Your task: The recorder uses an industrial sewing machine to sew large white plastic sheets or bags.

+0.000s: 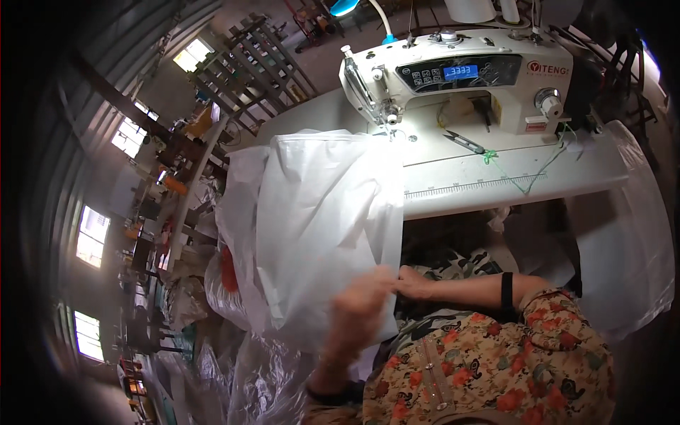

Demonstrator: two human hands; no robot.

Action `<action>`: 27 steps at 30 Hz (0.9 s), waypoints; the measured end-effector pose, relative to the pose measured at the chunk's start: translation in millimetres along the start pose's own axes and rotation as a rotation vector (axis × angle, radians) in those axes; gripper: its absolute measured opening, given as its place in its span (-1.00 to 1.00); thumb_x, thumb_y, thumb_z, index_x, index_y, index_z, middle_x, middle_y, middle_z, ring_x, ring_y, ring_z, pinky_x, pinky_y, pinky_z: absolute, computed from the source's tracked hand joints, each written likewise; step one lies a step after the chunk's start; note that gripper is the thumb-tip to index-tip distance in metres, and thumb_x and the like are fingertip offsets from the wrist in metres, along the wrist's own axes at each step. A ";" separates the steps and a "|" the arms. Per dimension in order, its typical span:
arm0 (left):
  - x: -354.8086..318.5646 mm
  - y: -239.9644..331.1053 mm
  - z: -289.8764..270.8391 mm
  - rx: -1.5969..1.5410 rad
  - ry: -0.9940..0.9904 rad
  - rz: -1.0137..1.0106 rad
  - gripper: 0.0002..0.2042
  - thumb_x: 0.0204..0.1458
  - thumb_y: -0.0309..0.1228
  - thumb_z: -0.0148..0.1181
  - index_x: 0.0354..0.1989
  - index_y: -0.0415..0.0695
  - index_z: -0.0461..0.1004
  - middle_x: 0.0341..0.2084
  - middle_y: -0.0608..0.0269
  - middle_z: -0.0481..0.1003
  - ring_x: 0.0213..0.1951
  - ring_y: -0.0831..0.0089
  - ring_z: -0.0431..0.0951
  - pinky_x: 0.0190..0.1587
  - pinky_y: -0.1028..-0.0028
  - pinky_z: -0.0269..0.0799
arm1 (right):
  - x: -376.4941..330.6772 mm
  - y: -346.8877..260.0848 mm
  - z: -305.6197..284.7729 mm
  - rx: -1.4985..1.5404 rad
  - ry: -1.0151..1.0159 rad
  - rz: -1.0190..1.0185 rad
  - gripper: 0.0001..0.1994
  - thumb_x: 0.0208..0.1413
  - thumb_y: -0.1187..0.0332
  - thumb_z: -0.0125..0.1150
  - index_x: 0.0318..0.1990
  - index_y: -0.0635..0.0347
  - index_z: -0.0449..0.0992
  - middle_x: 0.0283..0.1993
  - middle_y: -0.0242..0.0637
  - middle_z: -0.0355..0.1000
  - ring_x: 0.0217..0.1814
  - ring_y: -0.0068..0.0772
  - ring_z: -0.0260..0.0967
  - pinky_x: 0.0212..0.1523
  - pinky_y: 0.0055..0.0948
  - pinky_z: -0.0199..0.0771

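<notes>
A large white sheet [319, 227], thin and smooth like fabric or plastic film, hangs from the sewing machine [460, 85] toward me. Its top right corner lies by the needle and presser foot [388, 117] under a bright lamp. My right hand [413, 283] is closed at the sheet's lower right edge, its fingertips pinching there. Right against it, over the sheet, is my left hand [360, 294]. Motion smears its fingers, so whether they grip the edge is unclear. Thread snips [464, 143] lie on the machine bed, tied to a green cord [523, 185].
The machine table [510, 202] carries a ruler scale along its front edge. More translucent white sheeting hangs at the right [627, 241] and piles up at the lower left [265, 379]. A blue-headed lamp [346, 7] stands behind the machine. Racks [248, 67] fill the back left.
</notes>
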State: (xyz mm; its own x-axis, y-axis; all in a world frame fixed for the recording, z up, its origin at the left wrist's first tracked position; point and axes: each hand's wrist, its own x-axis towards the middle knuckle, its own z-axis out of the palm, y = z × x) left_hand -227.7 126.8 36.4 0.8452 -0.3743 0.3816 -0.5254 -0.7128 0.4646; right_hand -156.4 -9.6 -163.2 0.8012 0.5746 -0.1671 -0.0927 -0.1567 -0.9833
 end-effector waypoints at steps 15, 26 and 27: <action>-7.5 -91.4 -52.1 0.750 -0.248 -0.524 -0.65 0.23 -0.21 0.06 -0.08 -0.29 0.53 -0.21 -0.22 0.55 -0.12 -0.10 0.54 -0.03 0.20 0.46 | -97.2 -128.5 -53.2 0.473 -0.222 -0.036 -0.62 0.28 0.17 0.18 0.00 0.36 0.43 -0.21 -0.38 0.43 -0.19 -0.59 0.36 -0.15 -0.52 0.45; -86.3 -219.2 210.9 0.394 0.152 -0.332 -0.69 0.26 -0.29 -0.04 -0.05 -0.23 0.52 -0.14 -0.03 0.59 -0.28 0.00 0.62 -0.26 0.16 0.54 | -112.2 -121.2 -56.9 0.564 -0.211 -0.028 -0.70 0.24 0.23 0.21 -0.06 0.28 0.44 -0.22 -0.46 0.37 -0.23 -0.65 0.29 -0.21 -0.58 0.34; -96.0 -244.4 209.1 0.619 0.261 -0.315 -0.67 0.26 -0.28 -0.05 -0.02 -0.25 0.52 -0.11 -0.02 0.60 -0.27 0.02 0.63 -0.26 0.19 0.56 | -113.5 -122.2 -57.3 0.557 -0.180 0.007 -0.71 0.24 0.22 0.20 -0.07 0.28 0.44 -0.24 -0.47 0.36 -0.24 -0.65 0.28 -0.23 -0.58 0.33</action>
State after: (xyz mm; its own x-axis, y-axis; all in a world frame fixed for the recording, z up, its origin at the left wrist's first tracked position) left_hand -159.9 212.9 -280.9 0.8551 0.0012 0.5184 -0.0455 -0.9960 0.0774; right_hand -202.2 -101.7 -20.0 0.6909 0.7101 -0.1356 -0.4338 0.2572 -0.8635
